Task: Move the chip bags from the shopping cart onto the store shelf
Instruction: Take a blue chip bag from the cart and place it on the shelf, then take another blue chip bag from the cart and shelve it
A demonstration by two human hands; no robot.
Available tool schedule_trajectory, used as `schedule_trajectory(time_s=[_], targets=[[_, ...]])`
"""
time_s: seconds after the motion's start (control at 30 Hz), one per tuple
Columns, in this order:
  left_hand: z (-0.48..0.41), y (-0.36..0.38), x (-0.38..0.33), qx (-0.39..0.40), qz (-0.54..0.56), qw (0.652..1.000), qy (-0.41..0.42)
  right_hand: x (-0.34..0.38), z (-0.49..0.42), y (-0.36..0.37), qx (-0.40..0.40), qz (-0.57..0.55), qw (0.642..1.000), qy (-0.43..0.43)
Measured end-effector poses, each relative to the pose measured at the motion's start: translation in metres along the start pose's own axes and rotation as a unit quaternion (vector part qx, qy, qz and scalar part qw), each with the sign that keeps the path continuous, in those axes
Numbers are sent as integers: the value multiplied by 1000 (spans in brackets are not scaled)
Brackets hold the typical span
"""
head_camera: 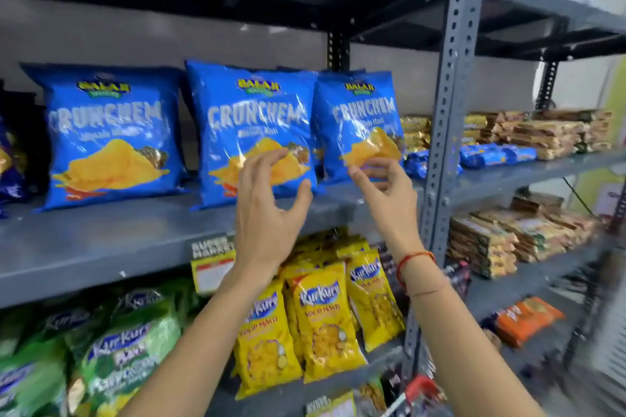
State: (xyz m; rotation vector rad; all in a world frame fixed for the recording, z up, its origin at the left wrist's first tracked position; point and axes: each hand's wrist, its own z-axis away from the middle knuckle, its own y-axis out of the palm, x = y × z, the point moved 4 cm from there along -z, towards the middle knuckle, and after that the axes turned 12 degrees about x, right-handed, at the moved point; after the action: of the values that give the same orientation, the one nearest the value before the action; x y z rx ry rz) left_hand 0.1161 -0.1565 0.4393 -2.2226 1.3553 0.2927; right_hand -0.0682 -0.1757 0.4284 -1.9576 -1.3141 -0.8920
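With both the left hand (271, 193) and the right hand (379, 186) spread wide and holding nothing just before the blue chip bags (359, 125) stood upright on the shelf (101, 240), the rightmost bag could be tipped forward off the edge if brushed.

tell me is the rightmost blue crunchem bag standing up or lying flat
Standing up: the rightmost blue bag rests on its bottom edge on the shelf, front facing out.

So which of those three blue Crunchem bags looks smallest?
The rightmost blue bag, beside the grey upright post. It stands lower and narrower than the middle bag and the left bag, partly tucked behind the middle one's edge.
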Motion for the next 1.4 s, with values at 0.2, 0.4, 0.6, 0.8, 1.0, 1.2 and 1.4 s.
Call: schedule_trajectory(time_s=[0.2, 0.4, 0.6, 0.8, 1.0, 1.2, 1.4], targets=[[96, 102, -10, 149, 99, 984, -23, -84, 112, -68, -72, 38, 990, 119], [218, 214, 12, 378, 135, 907, -129, -197, 250, -145, -139, 103, 932, 318], [359, 292, 21, 626, 121, 737, -226, -288, 419, -200, -175, 107, 811, 548], [479, 341, 27, 793, 68, 546, -264, -327, 566, -224, -229, 71, 674, 699], [562, 384, 39, 825, 52, 466, -317, -375, 640, -221, -243, -47, 607, 755], [626, 414, 41, 787, 70, 446, -421, -421, 659, -211, -290, -92, 609, 733], [671, 417, 62, 762, 109, 388, -507, -443, 672, -205, -337, -123, 621, 697]])
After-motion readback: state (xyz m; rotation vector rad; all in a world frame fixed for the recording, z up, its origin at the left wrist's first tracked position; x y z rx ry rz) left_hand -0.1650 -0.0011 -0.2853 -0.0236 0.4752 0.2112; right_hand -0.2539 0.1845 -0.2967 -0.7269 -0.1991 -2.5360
